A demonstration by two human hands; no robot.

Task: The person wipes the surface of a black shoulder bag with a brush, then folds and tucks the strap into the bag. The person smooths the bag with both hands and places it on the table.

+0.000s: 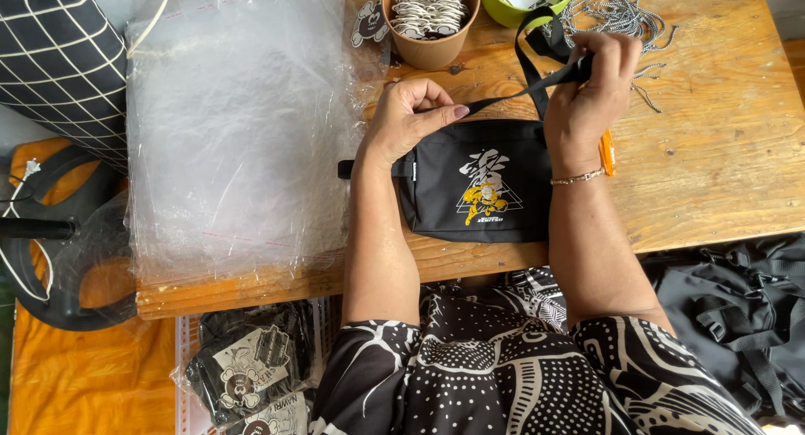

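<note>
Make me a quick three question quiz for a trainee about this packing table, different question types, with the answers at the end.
1. True or false: the black pouch lies on the wooden table with its printed side up.
2. Multiple choice: the right hand holds A) a sticker, B) the black strap, C) a plastic bag.
3. Fill in: the brown cup at the table's far edge is full of ___.

Key
1. True.
2. B; the strap runs taut across to the left hand, which pinches its other end above the pouch.
3. Stickers, black and white, stacked on edge.
</note>
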